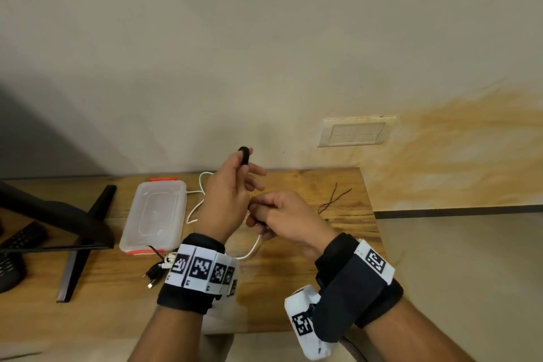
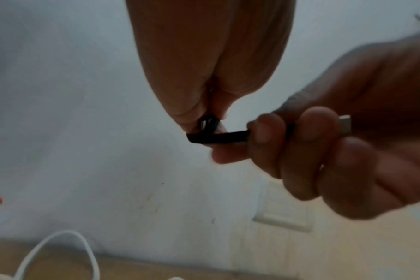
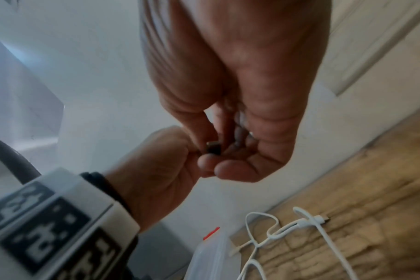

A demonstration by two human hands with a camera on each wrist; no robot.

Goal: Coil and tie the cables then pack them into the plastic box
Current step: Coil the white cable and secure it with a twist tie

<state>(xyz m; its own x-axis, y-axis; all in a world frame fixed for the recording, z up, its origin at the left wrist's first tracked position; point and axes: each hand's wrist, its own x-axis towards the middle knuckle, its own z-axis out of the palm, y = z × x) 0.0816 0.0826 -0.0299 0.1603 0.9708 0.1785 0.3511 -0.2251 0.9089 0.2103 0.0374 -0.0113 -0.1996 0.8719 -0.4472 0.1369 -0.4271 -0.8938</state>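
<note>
Above the wooden table (image 1: 346,223), my left hand (image 1: 238,169) is raised and pinches a bent loop of a short black cable (image 1: 244,154). In the left wrist view the cable (image 2: 223,136) runs from those fingertips to my right hand (image 2: 324,151). My right hand (image 1: 264,213) grips the other end, whose metal plug (image 2: 345,122) sticks out past the fingers; the right wrist view also shows that plug (image 3: 213,148). The clear plastic box (image 1: 155,214) with orange latches lies closed to the left. A loose white cable (image 1: 199,200) lies beside it.
A tied bundle of black cable (image 1: 157,269) lies in front of the box. Thin black ties (image 1: 335,200) lie at the table's right. A black monitor stand (image 1: 82,238) and a remote (image 1: 23,238) are at the left. The wall is close behind.
</note>
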